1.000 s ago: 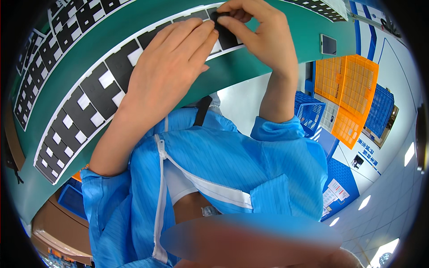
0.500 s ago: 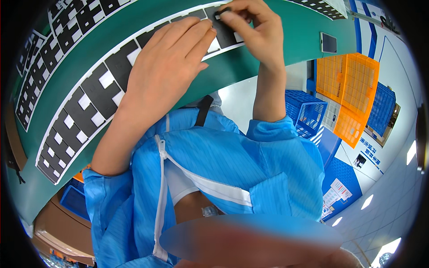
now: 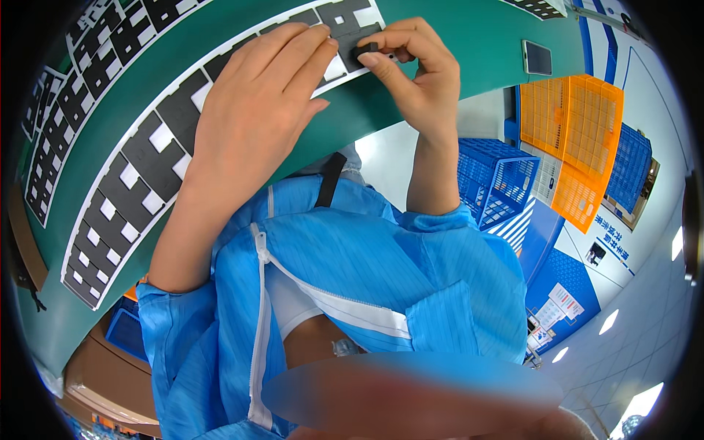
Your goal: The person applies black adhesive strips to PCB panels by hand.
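Observation:
My left hand (image 3: 253,110) lies flat across a long white strip (image 3: 161,137) bearing rows of black rectangular pieces. Its fingers are stretched out and close together, and they hide part of the strip's pattern. At the strip's right end, my right hand (image 3: 422,77) pinches a small black block (image 3: 364,51) between thumb and fingers. The block is over or against a black piece (image 3: 352,40) near the strip's near edge; whether it touches, I cannot tell. The curved fingers partly cover the block.
The green tabletop (image 3: 345,114) carries more black-and-white patterned sheets (image 3: 103,73) on the far left. A phone (image 3: 537,57) lies to the right. Beyond the table's near edge stand a blue crate (image 3: 495,172) and orange crates (image 3: 572,117).
My right hand has brought the black block from farther up the strip's right end toward its near edge. The strip and my flat left hand appear slightly farther left.

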Demonstrator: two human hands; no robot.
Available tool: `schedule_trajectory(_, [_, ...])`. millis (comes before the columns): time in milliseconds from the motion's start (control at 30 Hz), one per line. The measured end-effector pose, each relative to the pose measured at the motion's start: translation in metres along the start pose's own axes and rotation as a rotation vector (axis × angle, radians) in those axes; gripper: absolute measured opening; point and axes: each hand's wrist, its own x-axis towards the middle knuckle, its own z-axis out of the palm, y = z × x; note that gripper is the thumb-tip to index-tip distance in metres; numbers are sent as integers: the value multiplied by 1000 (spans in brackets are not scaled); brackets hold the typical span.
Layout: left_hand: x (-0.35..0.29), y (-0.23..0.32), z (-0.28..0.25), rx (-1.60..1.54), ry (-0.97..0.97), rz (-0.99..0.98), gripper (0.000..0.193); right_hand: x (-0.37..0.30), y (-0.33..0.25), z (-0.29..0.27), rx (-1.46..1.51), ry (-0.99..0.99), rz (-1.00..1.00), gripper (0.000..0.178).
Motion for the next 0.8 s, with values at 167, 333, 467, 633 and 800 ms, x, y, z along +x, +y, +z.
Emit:
schedule_trajectory(167, [0, 0, 0, -24, 0, 0, 62, -1, -7, 2, -80, -6, 10, 15])
schedule_trajectory(333, [-2, 0, 1, 4, 19, 21, 63, -6, -7, 12, 541, 454, 212, 15])
schedule_trajectory(467, [-3, 3, -4, 13, 21, 17, 65, -3, -5, 10, 127, 328, -75, 16])
schedule_trajectory(633, [-23, 14, -37, 9, 40, -91, 62, 12, -24, 32, -17, 145, -120, 15])
schedule_trajectory(800, [-43, 2, -33, 55, 33, -102, 57, 33, 1, 55, 76, 114, -522, 15])
